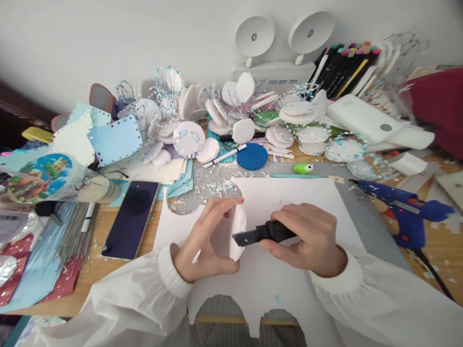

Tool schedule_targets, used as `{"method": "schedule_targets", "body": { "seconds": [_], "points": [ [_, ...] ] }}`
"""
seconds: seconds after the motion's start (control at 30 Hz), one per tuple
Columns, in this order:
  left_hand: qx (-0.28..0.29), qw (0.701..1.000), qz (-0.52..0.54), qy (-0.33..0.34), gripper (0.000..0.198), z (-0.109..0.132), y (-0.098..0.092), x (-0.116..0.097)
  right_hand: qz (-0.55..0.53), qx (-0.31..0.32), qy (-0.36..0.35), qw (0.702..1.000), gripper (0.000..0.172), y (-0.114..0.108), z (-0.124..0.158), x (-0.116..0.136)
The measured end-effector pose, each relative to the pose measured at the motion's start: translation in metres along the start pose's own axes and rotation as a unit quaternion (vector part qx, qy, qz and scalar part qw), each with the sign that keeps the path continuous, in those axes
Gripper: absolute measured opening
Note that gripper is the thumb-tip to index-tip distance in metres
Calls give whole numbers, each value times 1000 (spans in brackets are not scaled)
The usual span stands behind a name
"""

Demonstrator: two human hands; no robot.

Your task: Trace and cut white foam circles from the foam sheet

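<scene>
My left hand (202,241) grips a round white foam disc (238,226) by its rim, thumb below and fingers above, so the edge is turned toward my right side. A small red mark shows near my fingers. In my right hand (307,236) is a black utility knife (273,232), its dark blade touching or very close to the disc's edge. Beneath both hands lies a large white sheet (289,197) with rounded pieces cut out of its borders.
White discs (188,137), some trimmed with blue, crowd the back. A phone (130,219) and a tilted plastic cup (65,178) are on the left. At right lies a blue glue gun (408,207). A blue round lid (252,156) and a green punch (303,167) sit behind the sheet.
</scene>
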State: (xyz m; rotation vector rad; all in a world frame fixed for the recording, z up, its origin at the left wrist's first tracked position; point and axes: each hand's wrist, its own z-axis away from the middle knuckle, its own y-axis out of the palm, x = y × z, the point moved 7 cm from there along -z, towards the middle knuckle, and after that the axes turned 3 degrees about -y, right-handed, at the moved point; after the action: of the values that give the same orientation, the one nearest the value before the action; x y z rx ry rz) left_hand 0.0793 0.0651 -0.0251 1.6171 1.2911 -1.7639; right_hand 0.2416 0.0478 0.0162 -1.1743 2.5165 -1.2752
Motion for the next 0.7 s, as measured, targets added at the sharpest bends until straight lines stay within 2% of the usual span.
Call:
{"method": "schedule_targets", "body": {
  "seconds": [0.3, 0.5, 0.7],
  "points": [
    [32, 999, 11, 37, 92, -2, 6, -3, -59, 47, -42, 996, 45, 6, -1, 19],
    [31, 998, 14, 43, 93, -1, 6, -4, -51, 54, -36, 997, 46, 7, 0, 15],
    [40, 997, 57, 25, 93, 1, 9, -3, -33, 35, -14, 999, 45, 4, 0, 7]
  ]
}}
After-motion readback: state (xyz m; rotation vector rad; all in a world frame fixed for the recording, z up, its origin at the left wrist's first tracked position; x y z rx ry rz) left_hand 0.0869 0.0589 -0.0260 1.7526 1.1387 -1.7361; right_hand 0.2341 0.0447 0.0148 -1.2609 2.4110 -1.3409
